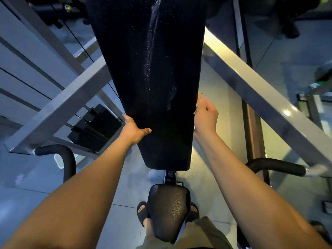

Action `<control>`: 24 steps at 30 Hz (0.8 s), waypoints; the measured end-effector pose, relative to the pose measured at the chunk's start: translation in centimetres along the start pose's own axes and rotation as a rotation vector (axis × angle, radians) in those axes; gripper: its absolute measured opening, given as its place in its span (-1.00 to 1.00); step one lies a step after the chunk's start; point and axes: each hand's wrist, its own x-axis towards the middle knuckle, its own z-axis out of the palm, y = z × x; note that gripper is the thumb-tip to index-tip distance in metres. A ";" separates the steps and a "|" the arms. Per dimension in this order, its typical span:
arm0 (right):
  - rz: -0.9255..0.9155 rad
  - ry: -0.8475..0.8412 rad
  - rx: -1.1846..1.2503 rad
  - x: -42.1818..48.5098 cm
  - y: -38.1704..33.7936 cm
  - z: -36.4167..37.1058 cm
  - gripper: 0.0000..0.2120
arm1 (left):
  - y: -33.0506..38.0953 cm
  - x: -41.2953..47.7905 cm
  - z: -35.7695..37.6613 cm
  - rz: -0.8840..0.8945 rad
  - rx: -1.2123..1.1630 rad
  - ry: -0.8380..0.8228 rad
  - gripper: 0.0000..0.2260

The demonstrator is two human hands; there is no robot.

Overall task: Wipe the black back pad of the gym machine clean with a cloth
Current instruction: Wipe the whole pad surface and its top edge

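I saw the pad filling the middle of the view, a long black slab running from just above the seat away to the far edge. Pale wet streaks and fine speckles ran down its centre.

The left hand gripped the pad's left edge, thumb laid across the face and fingers wrapped out of sight behind it. The right hand sat against the right edge with its fingers curled. I could not tell whether it held anything.

Grey steel beams crossed on both sides. A black weight stack stood to the left. Curved black handles flanked the seat. The floor was glossy grey, catching yellowish light at the right. Sandalled feet stood either side of the seat.
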 end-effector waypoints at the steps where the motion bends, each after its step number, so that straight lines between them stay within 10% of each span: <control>1: -0.080 -0.027 -0.002 0.3 -0.1 -0.1 -0.73 | -0.2 0.1 0.0 0.010 0.001 0.000 0.13; 10: 0.015 0.009 -0.104 -0.6 2.6 -0.6 -0.62 | -0.5 0.5 1.0 0.041 -0.074 0.020 0.23; 17: -0.347 -0.029 -0.236 -1.0 -5.1 0.6 -0.62 | 0.8 -0.2 2.8 -0.037 0.050 0.153 0.21; 24: -0.017 -0.027 -0.300 -1.2 0.7 -1.2 -0.59 | 1.0 -0.2 3.4 -0.054 0.088 0.227 0.19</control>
